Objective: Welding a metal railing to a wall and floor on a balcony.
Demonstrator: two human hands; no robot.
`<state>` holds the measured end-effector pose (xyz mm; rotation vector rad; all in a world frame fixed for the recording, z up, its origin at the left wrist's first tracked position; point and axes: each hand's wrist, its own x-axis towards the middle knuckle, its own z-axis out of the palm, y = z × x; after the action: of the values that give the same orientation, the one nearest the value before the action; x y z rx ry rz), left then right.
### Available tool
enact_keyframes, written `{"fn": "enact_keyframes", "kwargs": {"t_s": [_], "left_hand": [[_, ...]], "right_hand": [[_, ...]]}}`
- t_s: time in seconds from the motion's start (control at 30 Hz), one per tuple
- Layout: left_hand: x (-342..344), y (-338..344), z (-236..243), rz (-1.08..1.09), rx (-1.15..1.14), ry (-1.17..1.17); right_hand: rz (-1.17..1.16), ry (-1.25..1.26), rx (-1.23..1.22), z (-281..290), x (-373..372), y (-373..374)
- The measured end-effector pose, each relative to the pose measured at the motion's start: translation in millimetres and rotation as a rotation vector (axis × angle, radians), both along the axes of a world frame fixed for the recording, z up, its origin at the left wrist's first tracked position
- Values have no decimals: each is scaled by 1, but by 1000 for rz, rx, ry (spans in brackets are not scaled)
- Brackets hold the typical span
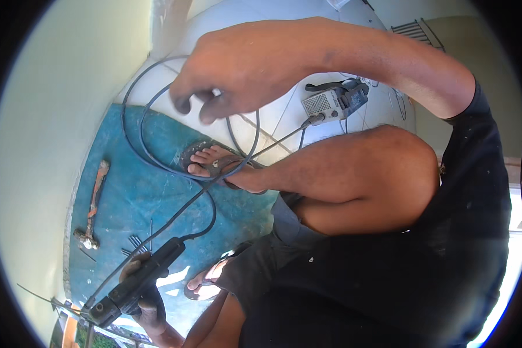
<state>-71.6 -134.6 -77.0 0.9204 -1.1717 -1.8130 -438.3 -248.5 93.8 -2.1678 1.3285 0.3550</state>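
Observation:
My left hand grips a black electrode holder at the lower left, with a cable running from its upper end and a thin rod projecting leftward from its lower end. My right hand is raised at upper middle, fingers loosely curled and apart, with nothing visible in them, over loops of dark cable. A grey-and-black portable machine sits on white floor tiles, with a cable plugged into it.
A blue sheet covers the floor beside a pale wall, holding a worn hammer and several thin dark rods. My sandalled foot is near the cable loops. A dark metal rack is at upper right.

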Motion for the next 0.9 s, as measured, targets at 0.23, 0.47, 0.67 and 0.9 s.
{"fn": "enact_keyframes", "kwargs": {"t_s": [0.23,0.47,0.67,0.9], "left_hand": [[22,-10,2,-161,47,-16],[55,12,-22,-87,165,-189],[81,23,-33,-77,246,-240],[61,24,-18,-170,203,-160]], "right_hand": [[-732,460,-256,-13,-191,137],[-883,584,-279,-89,-257,260],[-901,639,-300,-133,-261,275],[-868,760,-193,-137,-263,268]]}}
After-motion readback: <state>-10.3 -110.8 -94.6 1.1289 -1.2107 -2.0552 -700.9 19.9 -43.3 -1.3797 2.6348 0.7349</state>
